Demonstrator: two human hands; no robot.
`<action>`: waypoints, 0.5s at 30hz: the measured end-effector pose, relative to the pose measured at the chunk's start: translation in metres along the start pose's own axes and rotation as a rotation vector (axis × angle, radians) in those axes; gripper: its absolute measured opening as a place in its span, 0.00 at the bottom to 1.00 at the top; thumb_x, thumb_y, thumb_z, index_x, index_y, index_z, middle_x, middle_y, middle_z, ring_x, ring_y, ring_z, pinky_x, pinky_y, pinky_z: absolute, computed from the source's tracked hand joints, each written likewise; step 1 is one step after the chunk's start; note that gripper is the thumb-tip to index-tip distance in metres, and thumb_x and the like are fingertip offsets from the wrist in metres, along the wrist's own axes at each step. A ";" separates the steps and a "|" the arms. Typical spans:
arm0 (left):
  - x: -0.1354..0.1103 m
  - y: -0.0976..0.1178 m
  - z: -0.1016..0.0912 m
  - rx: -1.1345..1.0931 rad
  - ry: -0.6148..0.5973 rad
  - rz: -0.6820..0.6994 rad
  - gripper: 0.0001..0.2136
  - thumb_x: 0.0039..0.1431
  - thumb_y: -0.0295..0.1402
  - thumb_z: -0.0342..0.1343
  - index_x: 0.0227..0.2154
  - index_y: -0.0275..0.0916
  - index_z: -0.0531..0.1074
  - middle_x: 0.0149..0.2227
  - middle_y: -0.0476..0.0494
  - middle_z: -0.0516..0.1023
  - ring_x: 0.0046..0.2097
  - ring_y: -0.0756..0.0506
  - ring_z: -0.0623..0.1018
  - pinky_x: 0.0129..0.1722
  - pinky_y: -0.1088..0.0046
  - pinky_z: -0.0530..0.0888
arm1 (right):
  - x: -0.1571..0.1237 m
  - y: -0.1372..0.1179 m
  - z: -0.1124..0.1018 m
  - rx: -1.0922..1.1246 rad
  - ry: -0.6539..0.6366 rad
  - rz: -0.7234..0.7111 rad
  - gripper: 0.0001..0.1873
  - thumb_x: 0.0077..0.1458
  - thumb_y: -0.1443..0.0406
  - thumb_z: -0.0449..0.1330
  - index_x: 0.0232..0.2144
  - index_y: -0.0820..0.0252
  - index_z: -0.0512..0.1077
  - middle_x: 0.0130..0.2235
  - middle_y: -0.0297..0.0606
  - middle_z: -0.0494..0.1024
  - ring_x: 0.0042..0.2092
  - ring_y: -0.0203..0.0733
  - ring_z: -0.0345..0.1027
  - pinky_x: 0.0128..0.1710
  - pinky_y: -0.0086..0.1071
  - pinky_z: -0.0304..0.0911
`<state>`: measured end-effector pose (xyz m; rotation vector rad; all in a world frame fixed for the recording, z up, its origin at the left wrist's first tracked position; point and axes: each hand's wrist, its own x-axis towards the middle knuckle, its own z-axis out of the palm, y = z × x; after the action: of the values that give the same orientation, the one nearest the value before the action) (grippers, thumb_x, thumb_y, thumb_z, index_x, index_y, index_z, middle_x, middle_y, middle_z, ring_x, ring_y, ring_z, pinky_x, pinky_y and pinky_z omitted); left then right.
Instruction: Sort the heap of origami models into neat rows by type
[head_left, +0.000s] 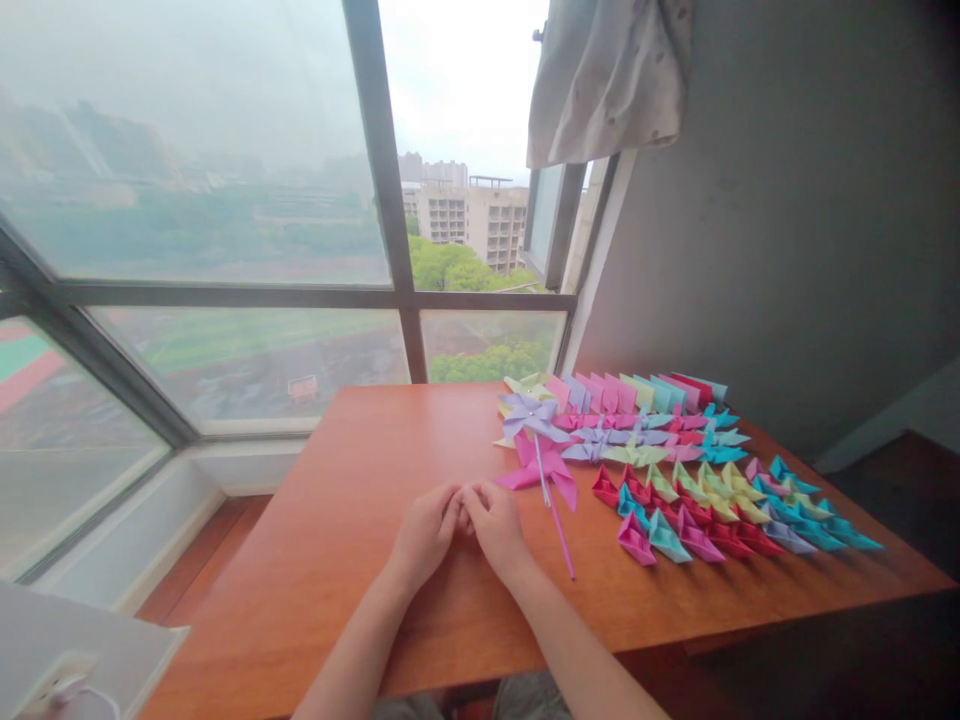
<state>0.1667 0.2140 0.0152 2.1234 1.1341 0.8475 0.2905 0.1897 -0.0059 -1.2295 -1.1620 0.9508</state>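
Note:
My left hand (429,532) and my right hand (493,526) rest together on the brown table, fingertips and thumbs meeting. Both have their fingers curled in, and no object shows in them; the palms are hidden from above. Just beyond my right hand lie paper pinwheels: a magenta one (541,468) with a purple stick (561,535), and a lavender one (528,413) with a pale stick. Further right, several folded paper boats (679,535) in red, blue, green, yellow and pink stand in rows. Behind them are rows of folded paper cranes (600,437).
Upright folded paper pieces (611,392) line the table's far right side. The wooden table (360,470) reaches to a large framed window (405,290). A curtain (611,80) hangs at the upper right beside a grey wall (780,220). A white surface with a socket (71,685) is at lower left.

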 end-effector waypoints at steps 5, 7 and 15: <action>0.000 0.001 0.000 0.028 0.011 0.001 0.14 0.62 0.35 0.45 0.22 0.41 0.66 0.22 0.47 0.74 0.25 0.46 0.72 0.28 0.73 0.66 | 0.001 0.000 0.000 0.001 0.008 0.006 0.16 0.57 0.55 0.54 0.23 0.58 0.70 0.20 0.31 0.71 0.23 0.36 0.65 0.25 0.28 0.61; 0.000 0.001 0.000 0.033 0.012 -0.001 0.14 0.62 0.35 0.45 0.22 0.41 0.66 0.22 0.47 0.73 0.25 0.46 0.72 0.28 0.73 0.66 | 0.001 0.000 0.000 -0.002 0.003 -0.001 0.16 0.57 0.55 0.54 0.23 0.58 0.70 0.20 0.31 0.71 0.23 0.36 0.65 0.25 0.28 0.61; 0.001 0.000 0.001 0.016 0.032 -0.025 0.13 0.61 0.36 0.46 0.23 0.42 0.67 0.23 0.47 0.74 0.25 0.46 0.72 0.29 0.73 0.65 | 0.002 0.000 0.000 -0.023 0.003 -0.010 0.16 0.58 0.56 0.54 0.24 0.58 0.71 0.20 0.31 0.71 0.23 0.36 0.66 0.26 0.28 0.61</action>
<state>0.1675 0.2146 0.0149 2.1110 1.1856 0.8666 0.2911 0.1912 -0.0054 -1.2421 -1.1786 0.9305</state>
